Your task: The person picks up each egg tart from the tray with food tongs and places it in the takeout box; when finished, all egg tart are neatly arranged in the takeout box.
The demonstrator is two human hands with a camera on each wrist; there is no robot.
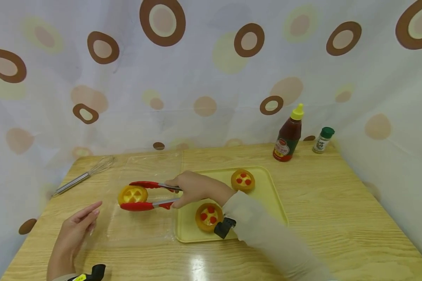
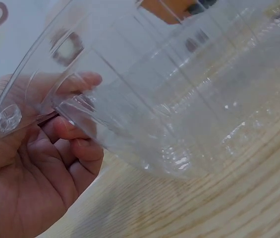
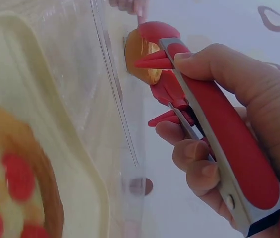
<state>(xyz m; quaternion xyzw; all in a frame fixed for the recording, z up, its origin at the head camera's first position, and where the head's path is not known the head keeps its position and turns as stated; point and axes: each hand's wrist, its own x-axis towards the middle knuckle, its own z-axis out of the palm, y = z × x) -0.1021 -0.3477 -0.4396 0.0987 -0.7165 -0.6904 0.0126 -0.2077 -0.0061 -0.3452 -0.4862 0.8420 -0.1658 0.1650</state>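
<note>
My right hand [image 1: 197, 189] grips red-and-silver tongs [image 3: 224, 134]. A small round yellow-topped bread [image 1: 133, 194] sits between the red tips of the tongs, over the clear plastic container [image 1: 140, 230]. In the right wrist view the tips hold the same bread [image 3: 139, 54] at its sides. My left hand [image 1: 75, 230] is at the container's left side. As the left wrist view shows, that hand [image 2: 40, 158] pinches the rim of the clear container [image 2: 144, 114], fingers curled beneath. Two breads with red spots, one at the back [image 1: 243, 180] and one in front [image 1: 209, 217], lie on the yellow tray [image 1: 267, 203].
A whisk [image 1: 84, 177] lies at the back left, beyond the container. At the back right stand a sauce bottle [image 1: 288, 136] with a yellow cap and a small green-capped shaker [image 1: 323, 139]. A patterned curtain [image 1: 204, 78] hangs along the table's back edge.
</note>
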